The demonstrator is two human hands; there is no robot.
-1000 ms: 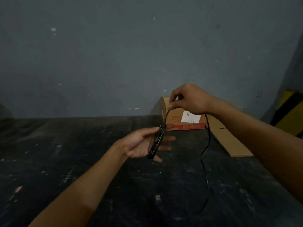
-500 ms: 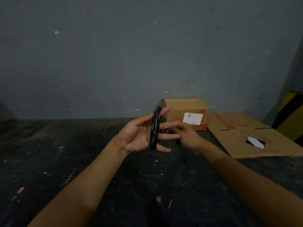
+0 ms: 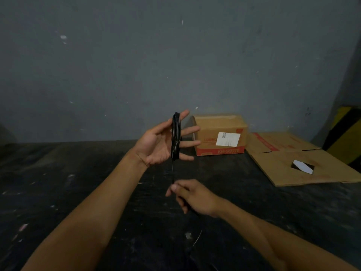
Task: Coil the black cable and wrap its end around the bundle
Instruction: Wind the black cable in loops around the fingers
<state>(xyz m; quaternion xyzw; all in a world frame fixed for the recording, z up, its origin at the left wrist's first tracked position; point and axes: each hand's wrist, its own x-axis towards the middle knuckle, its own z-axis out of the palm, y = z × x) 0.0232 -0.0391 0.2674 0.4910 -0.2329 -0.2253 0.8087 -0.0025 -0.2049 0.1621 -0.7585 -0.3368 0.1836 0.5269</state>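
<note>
Left hand: we see our left hand (image 3: pixel 156 145) raised palm up, its fingers (image 3: pixel 190 142) spread and straight, with loops of the black cable (image 3: pixel 175 139) wound around them as a narrow upright coil.
Right hand: our right hand (image 3: pixel 192 196) sits lower and nearer to us, fingers (image 3: pixel 175 187) closed in a pinch on the cable's free run just below the coil.
Cable: from the bottom of the coil a single strand drops straight to the right hand's pinch; past that hand a thin curve of it shows faintly low over the dark surface, and we cannot tell where its end lies.
Worktop: the worktop (image 3: pixel 78 192) is dark, almost black, scuffed and flecked with pale specks and smears of paint or dust.
Cardboard box: a closed cardboard box (image 3: pixel 218 133) with a white label and a red band stands at the far edge against the wall, just right of the left hand's fingertips.
Flattened cardboard: a flattened cardboard sheet (image 3: pixel 293 165) lies to the right of the box, with a cut-out showing something white.
Wall: the wall (image 3: pixel 175 65) is plain grey-blue, dim, marked with small white chips.
Far right: a yellow and black striped object (image 3: pixel 345 133) stands at the frame's edge, partly in view.
</note>
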